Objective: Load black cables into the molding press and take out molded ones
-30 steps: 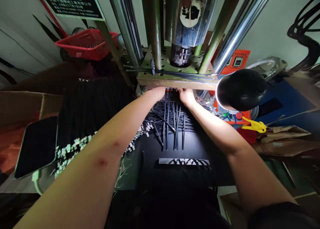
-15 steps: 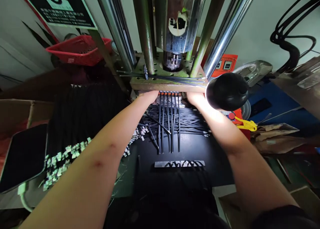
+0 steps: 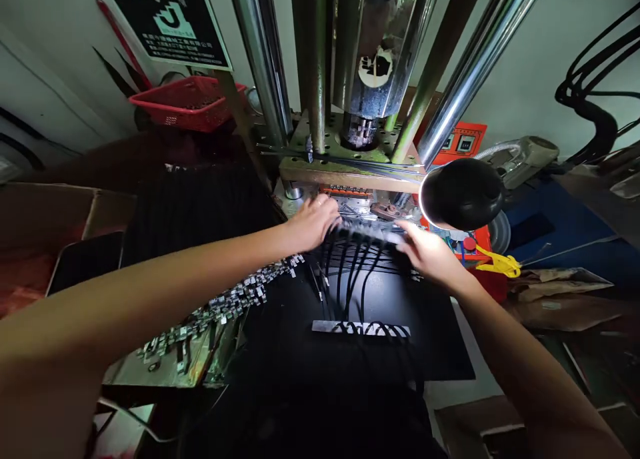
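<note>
My left hand (image 3: pixel 316 220) and my right hand (image 3: pixel 429 251) grip the two ends of a narrow metal bar (image 3: pixel 369 232), blurred by motion. Several thin black straps (image 3: pixel 350 272) hang from it towards me. Both hands are just in front of the press, whose plate (image 3: pixel 345 173) sits above an orange-edged die (image 3: pixel 347 192). A second metal bar (image 3: pixel 325 326) with black straps looped over it lies nearer to me on the black work surface (image 3: pixel 300 352). My left fingertips are partly hidden behind the bar.
A heap of black straps with metal ends (image 3: pixel 240 295) lies to the left. A black lamp head (image 3: pixel 465 193) hangs close to the right, near yellow-handled pliers (image 3: pixel 500 262). Steel columns (image 3: pixel 263 59) rise behind, beside a red basket (image 3: pixel 185 105).
Both hands have come out from under the press plate towards me, carrying the metal bar and its straps. The camera view has shifted slightly.
</note>
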A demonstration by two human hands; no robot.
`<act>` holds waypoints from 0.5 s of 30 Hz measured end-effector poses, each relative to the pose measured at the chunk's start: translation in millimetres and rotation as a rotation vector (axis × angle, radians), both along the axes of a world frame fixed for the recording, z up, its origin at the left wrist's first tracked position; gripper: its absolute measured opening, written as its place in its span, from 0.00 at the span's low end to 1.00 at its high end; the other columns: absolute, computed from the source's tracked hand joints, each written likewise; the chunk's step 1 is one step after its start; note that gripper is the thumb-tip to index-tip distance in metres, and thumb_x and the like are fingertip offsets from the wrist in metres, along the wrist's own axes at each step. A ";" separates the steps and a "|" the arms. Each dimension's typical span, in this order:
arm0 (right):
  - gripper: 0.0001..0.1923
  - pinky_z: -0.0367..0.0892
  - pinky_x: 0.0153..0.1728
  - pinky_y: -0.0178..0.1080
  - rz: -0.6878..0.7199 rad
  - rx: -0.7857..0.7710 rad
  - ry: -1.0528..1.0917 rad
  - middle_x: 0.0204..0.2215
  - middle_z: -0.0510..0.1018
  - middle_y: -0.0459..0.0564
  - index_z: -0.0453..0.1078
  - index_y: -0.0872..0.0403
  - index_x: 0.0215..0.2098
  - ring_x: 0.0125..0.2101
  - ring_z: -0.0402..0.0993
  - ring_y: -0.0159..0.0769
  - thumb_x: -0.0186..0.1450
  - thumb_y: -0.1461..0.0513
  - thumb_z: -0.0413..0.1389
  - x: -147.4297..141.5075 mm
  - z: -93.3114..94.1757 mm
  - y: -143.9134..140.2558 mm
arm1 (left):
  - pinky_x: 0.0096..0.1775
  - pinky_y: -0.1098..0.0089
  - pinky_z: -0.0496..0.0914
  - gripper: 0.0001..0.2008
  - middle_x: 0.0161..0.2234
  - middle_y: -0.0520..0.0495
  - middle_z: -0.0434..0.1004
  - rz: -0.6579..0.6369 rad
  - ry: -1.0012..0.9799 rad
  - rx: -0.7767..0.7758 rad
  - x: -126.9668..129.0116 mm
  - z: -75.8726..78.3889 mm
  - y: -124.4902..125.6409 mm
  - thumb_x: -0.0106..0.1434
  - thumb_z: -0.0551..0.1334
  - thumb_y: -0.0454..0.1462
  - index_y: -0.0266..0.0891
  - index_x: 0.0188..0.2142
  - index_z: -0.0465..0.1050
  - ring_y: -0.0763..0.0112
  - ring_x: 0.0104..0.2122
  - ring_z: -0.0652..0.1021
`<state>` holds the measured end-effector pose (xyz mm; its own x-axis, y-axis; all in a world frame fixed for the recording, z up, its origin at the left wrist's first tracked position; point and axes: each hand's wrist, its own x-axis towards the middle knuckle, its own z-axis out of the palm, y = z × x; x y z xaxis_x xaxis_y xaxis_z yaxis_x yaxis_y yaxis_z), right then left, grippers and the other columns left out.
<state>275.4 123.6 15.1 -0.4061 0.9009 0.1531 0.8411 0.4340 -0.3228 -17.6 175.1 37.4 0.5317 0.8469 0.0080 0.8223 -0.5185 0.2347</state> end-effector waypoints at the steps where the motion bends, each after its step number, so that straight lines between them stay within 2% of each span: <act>1: 0.27 0.70 0.51 0.48 0.021 -0.067 -0.008 0.54 0.75 0.59 0.59 0.56 0.63 0.50 0.74 0.48 0.67 0.62 0.51 14.1 -0.5 -25.3 | 0.53 0.55 0.64 0.12 0.48 0.39 0.74 -0.120 0.063 0.011 6.2 -0.6 -14.6 0.66 0.55 0.37 0.38 0.44 0.75 0.53 0.53 0.70; 3: 0.25 0.71 0.50 0.47 0.031 -0.164 -0.037 0.52 0.76 0.57 0.63 0.53 0.62 0.49 0.75 0.48 0.66 0.62 0.51 36.1 -2.7 -66.9 | 0.48 0.55 0.66 0.08 0.40 0.39 0.77 -0.342 0.178 0.020 25.1 -3.5 -38.0 0.62 0.59 0.33 0.37 0.38 0.77 0.51 0.49 0.71; 5: 0.23 0.71 0.50 0.49 0.006 -0.179 -0.063 0.50 0.78 0.56 0.67 0.52 0.59 0.48 0.75 0.49 0.65 0.61 0.53 46.8 -7.0 -91.5 | 0.45 0.56 0.65 0.05 0.36 0.39 0.78 -0.448 0.174 -0.008 48.6 -8.0 -52.2 0.57 0.62 0.30 0.36 0.32 0.78 0.51 0.47 0.72; 8: 0.22 0.72 0.50 0.49 0.014 -0.143 0.030 0.49 0.78 0.58 0.70 0.54 0.57 0.49 0.75 0.48 0.65 0.62 0.51 47.3 -16.2 -99.0 | 0.46 0.58 0.65 0.07 0.34 0.40 0.80 -0.435 0.034 -0.077 78.0 -13.6 -59.9 0.56 0.62 0.29 0.37 0.31 0.79 0.52 0.45 0.73; 10: 0.22 0.71 0.51 0.47 0.008 -0.124 0.138 0.50 0.78 0.57 0.71 0.54 0.56 0.49 0.76 0.45 0.64 0.65 0.49 43.6 -20.4 -94.8 | 0.46 0.61 0.67 0.10 0.37 0.41 0.81 -0.393 -0.045 -0.111 87.6 -13.7 -62.2 0.62 0.58 0.32 0.37 0.36 0.80 0.57 0.44 0.75; 12: 0.24 0.71 0.52 0.46 -0.002 -0.126 0.199 0.51 0.77 0.55 0.70 0.53 0.57 0.50 0.76 0.44 0.64 0.66 0.49 36.9 -21.3 -91.6 | 0.42 0.67 0.69 0.20 0.37 0.44 0.82 -0.373 -0.086 -0.173 89.3 -10.8 -67.8 0.71 0.48 0.36 0.37 0.37 0.80 0.65 0.39 0.78; 13: 0.26 0.70 0.53 0.46 0.025 -0.137 0.210 0.53 0.76 0.55 0.68 0.53 0.59 0.51 0.75 0.44 0.63 0.66 0.50 31.7 -20.9 -91.1 | 0.39 0.70 0.70 0.27 0.35 0.46 0.82 -0.367 -0.113 -0.254 88.4 -8.6 -72.9 0.74 0.42 0.39 0.38 0.36 0.80 0.68 0.34 0.78; 15: 0.30 0.67 0.57 0.46 0.152 -0.167 0.209 0.57 0.73 0.53 0.64 0.51 0.63 0.55 0.71 0.43 0.62 0.68 0.50 17.7 -19.7 -91.4 | 0.32 0.74 0.70 0.34 0.29 0.49 0.81 -0.355 -0.205 -0.426 84.9 -3.6 -86.6 0.75 0.35 0.43 0.39 0.32 0.79 0.73 0.26 0.78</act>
<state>293.1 32.2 -4.6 -0.5138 0.8517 0.1029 0.6781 0.4767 -0.5594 67.3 88.5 33.9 0.8065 0.5688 -0.1614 0.5318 -0.5786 0.6184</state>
